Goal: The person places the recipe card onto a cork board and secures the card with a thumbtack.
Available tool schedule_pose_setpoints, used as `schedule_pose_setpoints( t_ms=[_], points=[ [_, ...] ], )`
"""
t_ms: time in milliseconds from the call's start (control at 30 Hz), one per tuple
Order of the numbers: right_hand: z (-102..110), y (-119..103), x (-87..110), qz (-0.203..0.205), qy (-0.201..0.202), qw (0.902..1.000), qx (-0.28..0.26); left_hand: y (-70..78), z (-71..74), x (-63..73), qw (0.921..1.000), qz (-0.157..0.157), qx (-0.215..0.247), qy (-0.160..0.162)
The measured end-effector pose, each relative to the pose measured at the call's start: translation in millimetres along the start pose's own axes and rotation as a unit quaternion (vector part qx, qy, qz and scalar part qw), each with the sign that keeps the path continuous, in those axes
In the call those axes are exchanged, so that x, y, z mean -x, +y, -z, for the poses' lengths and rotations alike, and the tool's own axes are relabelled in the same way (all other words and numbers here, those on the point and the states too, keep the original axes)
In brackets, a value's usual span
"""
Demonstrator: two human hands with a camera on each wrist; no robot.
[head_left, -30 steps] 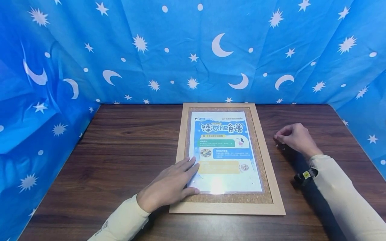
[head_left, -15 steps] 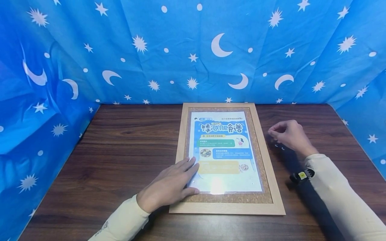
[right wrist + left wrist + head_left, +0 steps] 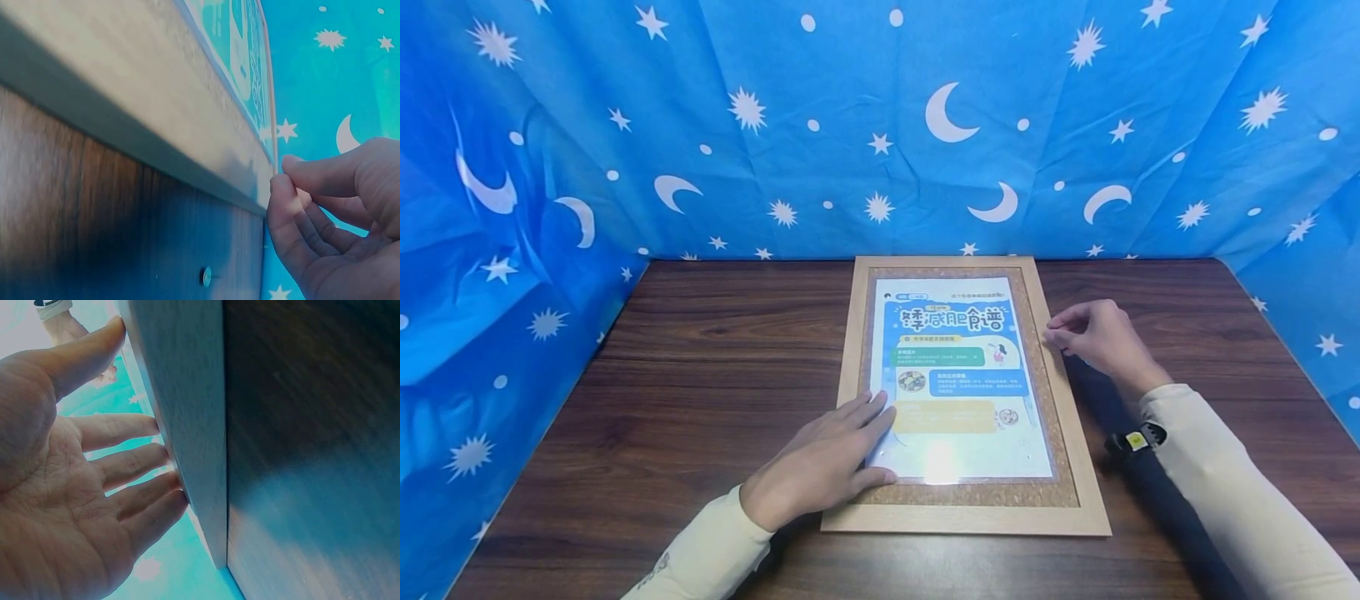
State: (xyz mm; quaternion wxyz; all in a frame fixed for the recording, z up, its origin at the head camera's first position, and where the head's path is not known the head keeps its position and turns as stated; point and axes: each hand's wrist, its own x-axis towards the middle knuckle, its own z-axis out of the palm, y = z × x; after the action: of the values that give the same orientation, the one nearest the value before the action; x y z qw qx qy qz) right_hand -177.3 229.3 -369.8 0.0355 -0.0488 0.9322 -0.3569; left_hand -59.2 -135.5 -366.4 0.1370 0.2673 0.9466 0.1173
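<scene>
Let the left grip [image 3: 820,458], fingers spread straight, steady the laminated poster [image 3: 958,383] on the framed corkboard [image 3: 966,519] left of the right grip [image 3: 1105,342] — pinched nearly closed, contents too hidden to tell — which best clears the frame without disturbing the thumbtack [image 3: 205,276] below.

Dark brown wood-grain table [image 3: 700,375]. Pale-framed cork board [image 3: 970,518] lies flat, top end at back edge. Small tack [image 3: 205,276] just beside its right side.

White glare is cast low on the glossy blue-and-white printed sheet [image 3: 958,382]; in both wrist views, the dark brown wooden table [image 3: 312,450] is blurred and partly shadowed.
</scene>
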Motion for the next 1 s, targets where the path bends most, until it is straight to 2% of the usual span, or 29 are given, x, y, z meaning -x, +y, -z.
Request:
schedule_pose_setpoints(
  t_ms=[1000],
  points=[
    [-20,-26,-9.6,0.014,-0.03,0.9992,-0.023,-2.4,-1.1,0.9,0.9999,-0.01,0.002,0.003]
  ],
)
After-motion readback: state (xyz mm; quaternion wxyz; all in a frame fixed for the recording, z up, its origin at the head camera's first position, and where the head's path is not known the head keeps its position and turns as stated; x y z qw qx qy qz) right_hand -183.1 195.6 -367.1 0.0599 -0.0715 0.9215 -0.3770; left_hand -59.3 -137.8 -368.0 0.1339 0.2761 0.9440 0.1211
